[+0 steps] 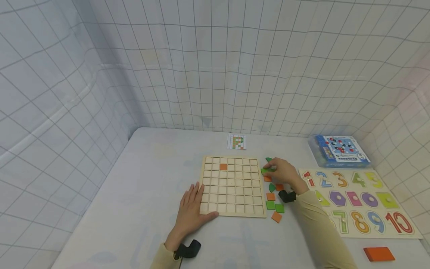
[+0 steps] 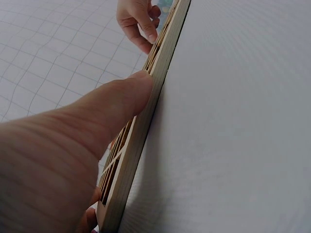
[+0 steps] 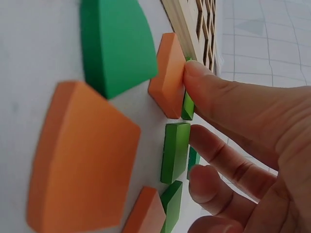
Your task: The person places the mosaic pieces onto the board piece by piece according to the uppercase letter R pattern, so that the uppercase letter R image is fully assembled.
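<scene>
A wooden grid board (image 1: 231,186) lies on the table with one orange square tile (image 1: 223,167) in a cell of its second row. My left hand (image 1: 192,211) rests at the board's lower left corner, fingers straight along the left edge and thumb (image 2: 121,94) on the front edge. Beyond the board's right side, my right hand (image 1: 282,172) reaches into loose tiles, thumb and index finger at opposite sides of a green square tile (image 1: 264,171). Close by the thumb in the right wrist view lies an orange tile (image 3: 167,77), with a dark green curved tile (image 3: 119,48) near it.
A small pattern card (image 1: 236,142) lies behind the board. At the right are a number puzzle board (image 1: 361,216), a boxed set (image 1: 339,151) and an orange block (image 1: 379,254). Several orange and green tiles (image 1: 270,205) lie between the board and my right forearm.
</scene>
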{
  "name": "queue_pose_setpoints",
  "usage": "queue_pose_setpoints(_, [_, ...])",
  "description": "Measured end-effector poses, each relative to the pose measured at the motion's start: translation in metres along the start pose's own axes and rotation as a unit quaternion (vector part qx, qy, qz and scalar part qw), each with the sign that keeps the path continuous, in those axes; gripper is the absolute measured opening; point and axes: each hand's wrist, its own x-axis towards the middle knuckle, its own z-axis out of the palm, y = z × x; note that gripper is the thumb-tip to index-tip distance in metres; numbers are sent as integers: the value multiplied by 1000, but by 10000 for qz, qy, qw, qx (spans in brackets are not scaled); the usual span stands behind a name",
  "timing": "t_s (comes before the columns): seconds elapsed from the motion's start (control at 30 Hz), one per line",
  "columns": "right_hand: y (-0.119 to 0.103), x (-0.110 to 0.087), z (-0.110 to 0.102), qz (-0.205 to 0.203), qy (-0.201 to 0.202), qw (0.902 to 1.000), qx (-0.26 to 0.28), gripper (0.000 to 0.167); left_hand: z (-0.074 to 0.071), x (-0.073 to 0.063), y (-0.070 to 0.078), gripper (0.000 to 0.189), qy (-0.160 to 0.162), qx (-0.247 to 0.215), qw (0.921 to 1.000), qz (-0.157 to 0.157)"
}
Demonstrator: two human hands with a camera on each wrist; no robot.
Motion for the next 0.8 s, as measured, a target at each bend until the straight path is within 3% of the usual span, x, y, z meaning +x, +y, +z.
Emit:
queue_pose_setpoints(0.57, [-4, 1, -6, 392, -195, 9981, 423, 18, 0, 0, 1, 101, -12, -12, 10000, -38])
queue_pose_setpoints(0.8, [0, 1, -4, 241, -5, 9990, 381, 19, 0, 0, 1, 100, 21, -5, 10000, -15])
